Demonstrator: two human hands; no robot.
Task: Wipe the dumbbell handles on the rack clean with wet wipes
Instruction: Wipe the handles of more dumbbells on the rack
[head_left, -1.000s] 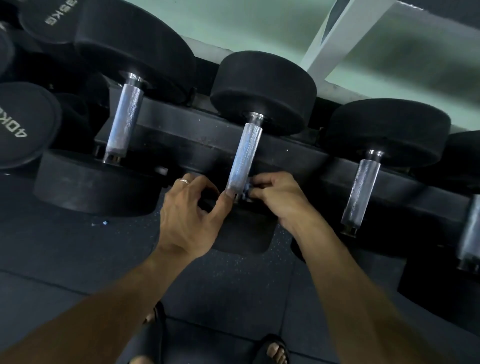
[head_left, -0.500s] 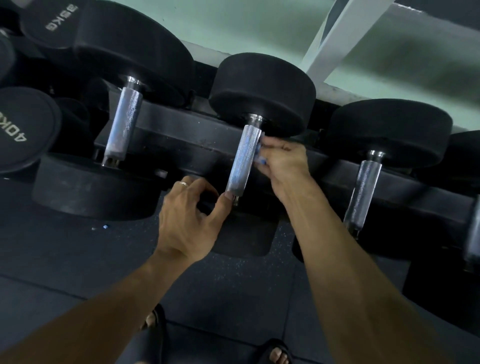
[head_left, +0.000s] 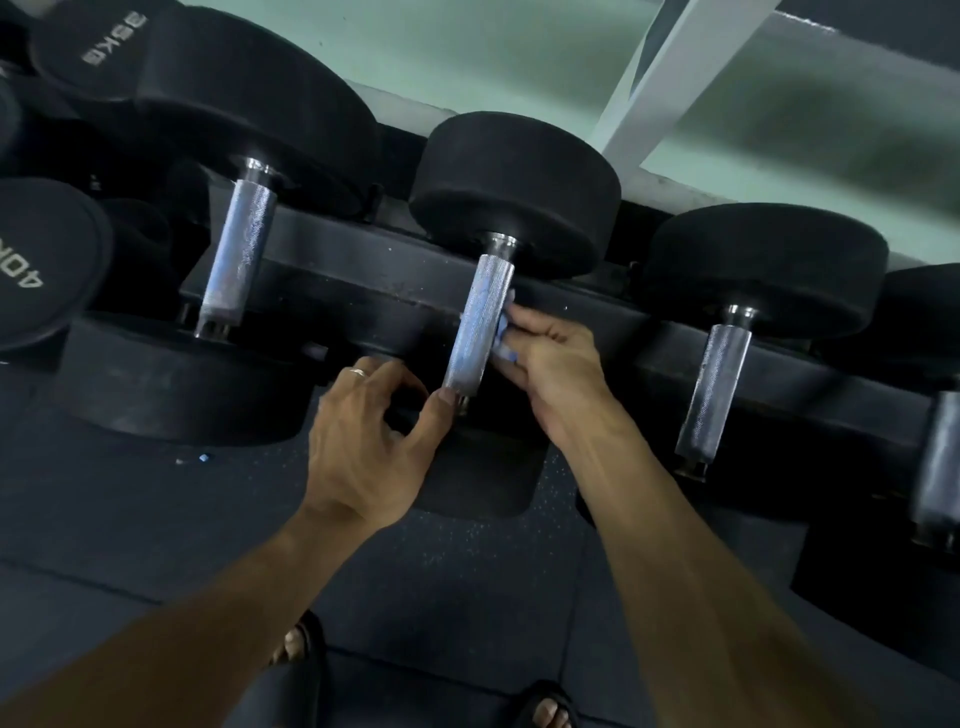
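Observation:
The middle dumbbell's knurled steel handle (head_left: 475, 332) slopes down toward me across the black rack rail (head_left: 363, 270). My right hand (head_left: 556, 364) pinches a crumpled white-and-blue wet wipe (head_left: 503, 338) and presses it against the handle's right side, about halfway along. My left hand (head_left: 363, 441), with a ring on one finger, curls over the dumbbell's near black head. Its thumb tip touches the handle's near end. Most of the wipe is hidden behind my fingers.
More dumbbells lie on the rack: a handle to the left (head_left: 236, 254), one to the right (head_left: 714, 395) and a blurred one at the far right (head_left: 940, 457). A 40KG head (head_left: 36, 260) sits far left. My sandalled feet (head_left: 301, 644) stand on dark rubber flooring.
My right hand slid the wipe from the handle's near end up toward the far head, then partway back down. My left hand stayed in place.

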